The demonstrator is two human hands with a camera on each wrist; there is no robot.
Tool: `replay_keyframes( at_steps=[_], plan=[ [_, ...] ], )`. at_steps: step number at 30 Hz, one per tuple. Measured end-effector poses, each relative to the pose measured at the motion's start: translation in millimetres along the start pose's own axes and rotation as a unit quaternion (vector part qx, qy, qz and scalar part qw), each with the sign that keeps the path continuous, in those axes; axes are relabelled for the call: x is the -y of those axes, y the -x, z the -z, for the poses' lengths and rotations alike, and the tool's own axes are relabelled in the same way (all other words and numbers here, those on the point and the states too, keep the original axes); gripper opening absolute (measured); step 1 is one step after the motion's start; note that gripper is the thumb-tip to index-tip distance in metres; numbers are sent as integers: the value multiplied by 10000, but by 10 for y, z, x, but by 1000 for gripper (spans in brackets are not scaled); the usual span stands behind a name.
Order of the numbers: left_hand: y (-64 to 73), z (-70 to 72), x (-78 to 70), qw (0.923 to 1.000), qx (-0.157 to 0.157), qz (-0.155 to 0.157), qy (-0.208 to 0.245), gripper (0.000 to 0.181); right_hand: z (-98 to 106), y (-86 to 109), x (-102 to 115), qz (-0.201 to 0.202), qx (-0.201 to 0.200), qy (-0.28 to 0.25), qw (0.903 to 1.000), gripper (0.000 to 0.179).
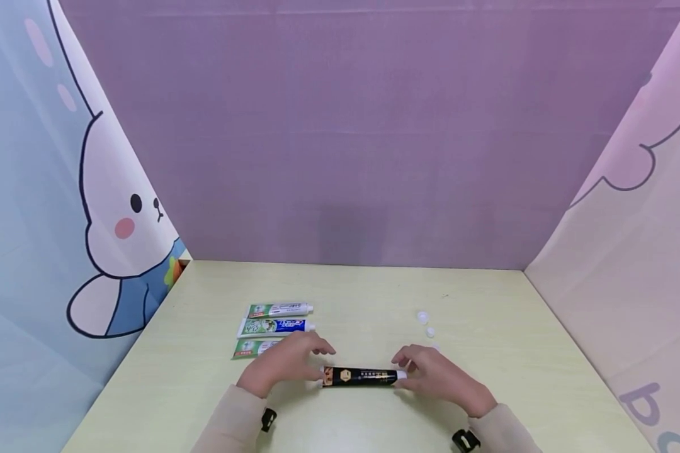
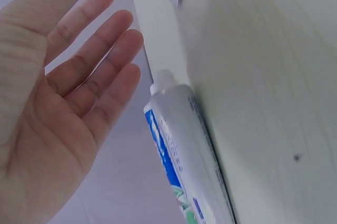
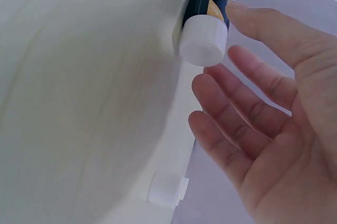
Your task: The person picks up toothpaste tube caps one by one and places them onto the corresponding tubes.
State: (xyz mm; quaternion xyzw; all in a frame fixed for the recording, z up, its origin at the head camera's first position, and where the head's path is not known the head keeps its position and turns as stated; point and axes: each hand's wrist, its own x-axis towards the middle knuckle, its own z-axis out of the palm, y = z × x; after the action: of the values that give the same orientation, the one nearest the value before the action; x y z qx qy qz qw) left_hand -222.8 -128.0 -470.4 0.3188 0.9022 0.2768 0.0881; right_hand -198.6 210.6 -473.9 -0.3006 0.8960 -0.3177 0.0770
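A black toothpaste tube lies on the table between my hands, its white cap at the right end. My left hand is at the tube's flat left end, with the thumb nearest to it; the other fingers are loosely spread in the left wrist view. Beside the capped end is my right hand, its thumb close against the tube and the other fingers apart from it. Whether either thumb touches the tube, I cannot tell. Behind the left hand, a green and white toothpaste tube is partly hidden.
Farther back on the left lie a blue and green toothpaste tube and another green and white tube. Small white caps lie in a line behind the right hand. A purple partition stands along the table's far edge.
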Motion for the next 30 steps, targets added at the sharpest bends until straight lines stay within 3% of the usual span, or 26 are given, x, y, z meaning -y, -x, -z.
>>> replay_keyframes(
  at_steps=[7,15,21,30],
  plan=[
    [44,103,78,9990,-286,-286,-211,41,60,8,-3,-40,-121,-53,9999,32],
    [86,199,158,9981,-485,-307,-226,39,133,42,-51,65,-419,222,9989,28],
    [127,242,226,9980,-619,60,-143,39,204,60,-97,-33,-636,217,9977,27],
    [163,248,318,9954,-730,398,-476,35,291,86,-143,-50,-889,216,9958,25]
  ],
)
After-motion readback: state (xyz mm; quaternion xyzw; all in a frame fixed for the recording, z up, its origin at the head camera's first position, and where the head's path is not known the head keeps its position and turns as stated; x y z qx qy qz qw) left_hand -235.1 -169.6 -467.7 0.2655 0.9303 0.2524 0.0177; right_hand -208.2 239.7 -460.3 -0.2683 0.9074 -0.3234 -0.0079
